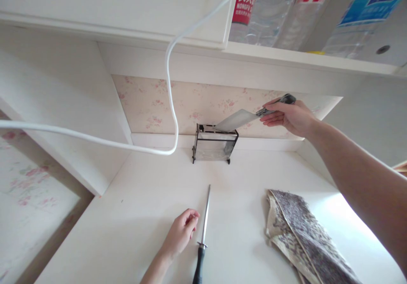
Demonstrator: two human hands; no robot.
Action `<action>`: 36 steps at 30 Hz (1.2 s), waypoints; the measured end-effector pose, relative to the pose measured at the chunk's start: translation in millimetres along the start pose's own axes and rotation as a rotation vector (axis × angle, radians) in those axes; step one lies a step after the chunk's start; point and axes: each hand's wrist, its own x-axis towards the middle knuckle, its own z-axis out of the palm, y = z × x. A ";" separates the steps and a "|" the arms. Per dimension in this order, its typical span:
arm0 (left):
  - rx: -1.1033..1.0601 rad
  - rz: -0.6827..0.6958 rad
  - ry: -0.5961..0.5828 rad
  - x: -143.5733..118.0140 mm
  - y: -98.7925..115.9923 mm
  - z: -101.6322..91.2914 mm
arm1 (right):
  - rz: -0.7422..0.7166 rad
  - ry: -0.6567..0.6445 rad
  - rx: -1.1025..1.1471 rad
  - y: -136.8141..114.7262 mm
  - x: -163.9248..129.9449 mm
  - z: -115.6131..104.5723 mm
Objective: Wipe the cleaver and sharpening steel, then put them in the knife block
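Observation:
At the back of the white desk stands a knife block (212, 149) with clear sides and a slotted top. My right hand (288, 114) grips a kitchen knife (238, 120) by its dark handle. The broad blade slants down to the left, and its lower end overlaps the block's slotted top; I cannot tell how deep it sits. On the desk a sharpening steel (206, 222) with a black handle lies pointing toward the block. Just left of it rests my left hand (183, 229), fingers curled in, with nothing visible in them.
A folded grey-brown patterned cloth (305, 229) lies on the desk (127, 241) at right. A white cable (170, 89) hangs in front of the block's left side. Overhead, a shelf (318, 61) holds several plastic bottles (276, 8). Side panels (63, 97) bound the nook.

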 end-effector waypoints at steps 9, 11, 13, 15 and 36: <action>-0.007 0.038 -0.004 0.2 -2.6 -0.4 | 0.046 0.061 -0.062 2.0 18.8 -15.3; -0.004 0.041 -0.002 -0.1 -2.1 -0.3 | 0.064 0.079 -0.103 -0.1 24.1 -14.5; -0.002 0.050 -0.003 -0.2 -1.6 0.1 | 0.078 0.091 -0.142 -2.8 29.7 -9.9; 0.001 0.055 -0.005 -0.2 -1.1 0.4 | 0.081 0.106 -0.182 -5.8 35.5 -1.7; -0.011 0.043 -0.006 -1.0 1.0 -1.5 | 0.205 -0.002 -0.367 74.0 66.2 88.6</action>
